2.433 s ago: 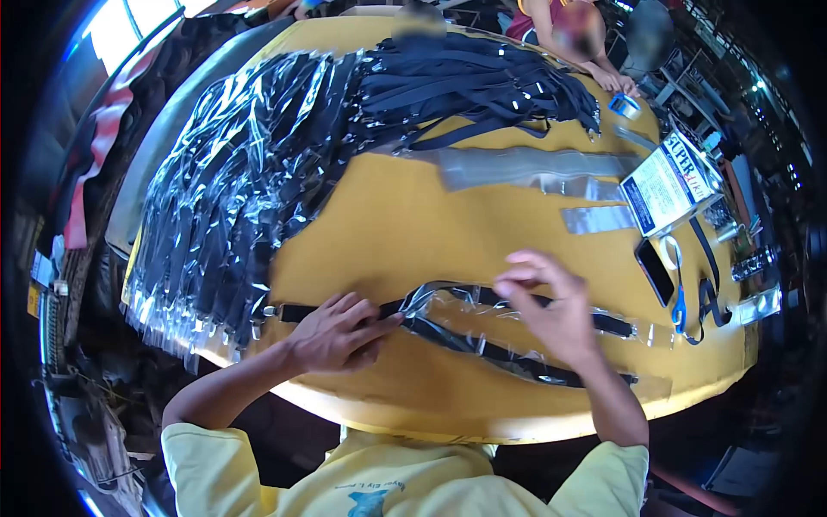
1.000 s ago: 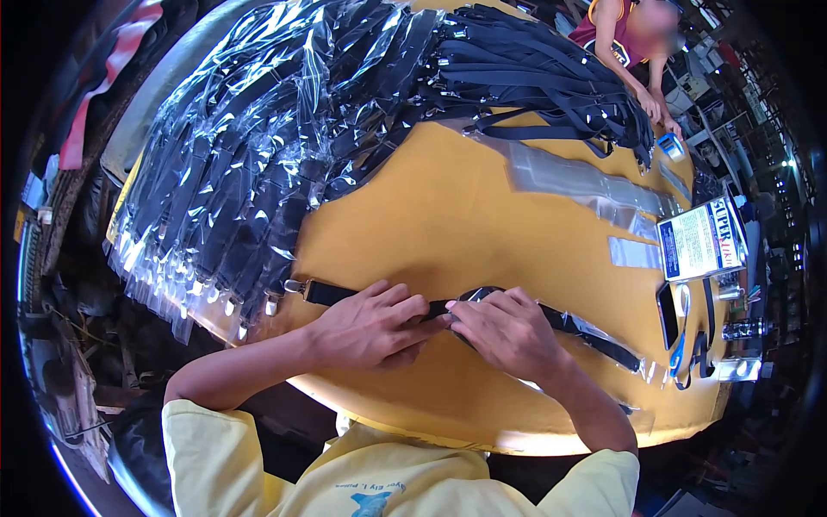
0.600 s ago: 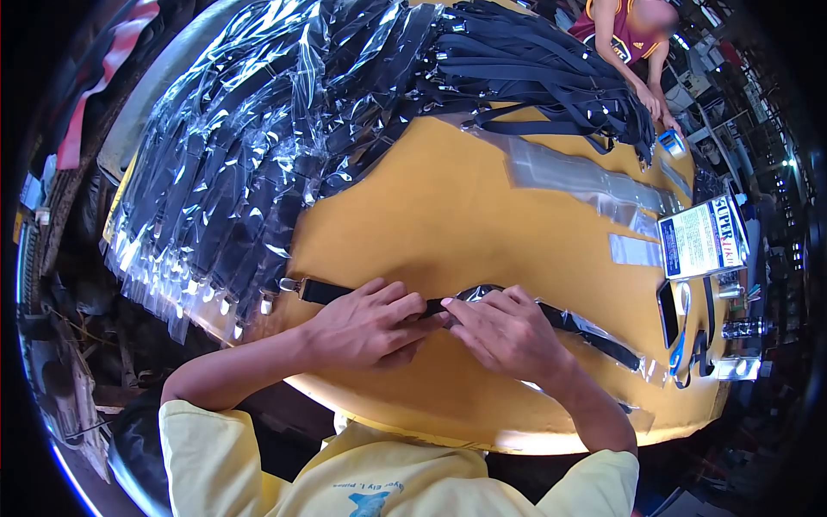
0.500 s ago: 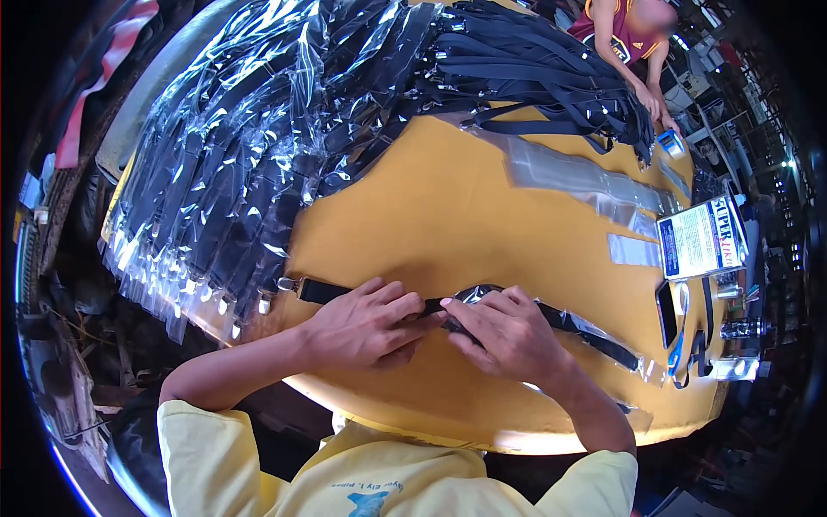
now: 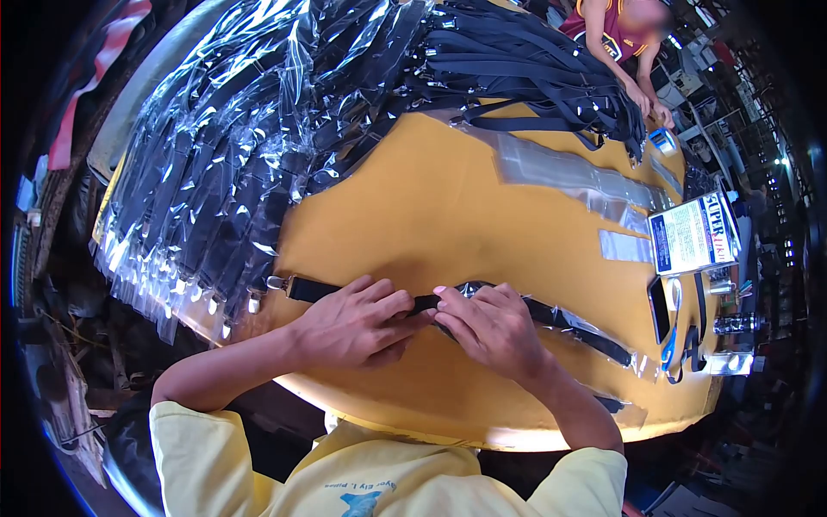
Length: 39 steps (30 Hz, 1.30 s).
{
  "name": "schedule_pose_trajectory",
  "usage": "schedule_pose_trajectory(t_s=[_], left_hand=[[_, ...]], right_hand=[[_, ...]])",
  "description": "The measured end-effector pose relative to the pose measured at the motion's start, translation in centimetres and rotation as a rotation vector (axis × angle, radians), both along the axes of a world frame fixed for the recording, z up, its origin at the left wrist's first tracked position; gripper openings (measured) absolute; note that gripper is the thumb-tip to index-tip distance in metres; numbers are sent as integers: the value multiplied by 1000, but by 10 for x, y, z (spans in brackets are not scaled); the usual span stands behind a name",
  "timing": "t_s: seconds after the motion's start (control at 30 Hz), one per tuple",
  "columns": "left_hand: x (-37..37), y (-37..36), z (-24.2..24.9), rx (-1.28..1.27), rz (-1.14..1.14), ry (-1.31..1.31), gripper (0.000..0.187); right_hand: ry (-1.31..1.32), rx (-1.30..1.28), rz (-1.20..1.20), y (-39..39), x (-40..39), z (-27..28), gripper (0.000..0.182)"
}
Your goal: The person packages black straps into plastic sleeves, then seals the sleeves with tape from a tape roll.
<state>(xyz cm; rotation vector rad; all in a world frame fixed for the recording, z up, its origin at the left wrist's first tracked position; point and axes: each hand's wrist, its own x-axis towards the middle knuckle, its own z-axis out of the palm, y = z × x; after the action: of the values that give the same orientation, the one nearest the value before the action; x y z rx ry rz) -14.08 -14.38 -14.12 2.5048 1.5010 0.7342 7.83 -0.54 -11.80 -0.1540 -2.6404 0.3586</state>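
Yellow table (image 5: 448,207), bagged strap pile (image 5: 215,164) at its far left, black strap (image 5: 310,290) near the front edge, half inside clear sleeve (image 5: 577,326), left hand (image 5: 349,323) fingers pressing strap flat, right hand (image 5: 491,327) fingers pinching sleeve mouth.

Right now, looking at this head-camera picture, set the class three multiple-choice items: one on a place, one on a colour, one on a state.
1. Where does the pile of bagged straps lie?
A. the table's left side
B. beside the phone
C. on the floor

2. What colour is the table top?
A. white
B. yellow
C. green

3. The black strap under the left hand and right hand is:
A. rolled up
B. hanging off the edge
C. partly inside a clear sleeve

Answers: 1 A, the pile covers the left; 2 B, bare surface is yellow; 3 C, its clip end lies bare, the rest sleeved.
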Motion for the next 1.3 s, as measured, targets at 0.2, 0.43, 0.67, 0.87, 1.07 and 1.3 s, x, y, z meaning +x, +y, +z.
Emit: schedule_pose_trajectory(t_s=[0.2, 0.43, 0.67, 0.87, 1.07, 1.3], left_hand=[[1, 3, 5, -2, 10, -84, 40], [0, 1, 1, -9, -3, -61, 46], [1, 2, 4, 17, -13, 24, 51], [4, 3, 9, -35, -1, 122, 60], [11, 3, 30, -75, -5, 283, 65], [11, 1, 11, -95, -43, 370, 62]], right_hand=[[-59, -112, -35, 0, 2, 3, 50], [-70, -132, -85, -5, 5, 2, 63], [-101, -153, -163, -11, 7, 1, 78], [-87, -181, -183, -12, 9, -1, 85], [-102, -260, -128, -6, 15, -3, 95], [-168, -560, -130, -11, 24, 2, 104]])
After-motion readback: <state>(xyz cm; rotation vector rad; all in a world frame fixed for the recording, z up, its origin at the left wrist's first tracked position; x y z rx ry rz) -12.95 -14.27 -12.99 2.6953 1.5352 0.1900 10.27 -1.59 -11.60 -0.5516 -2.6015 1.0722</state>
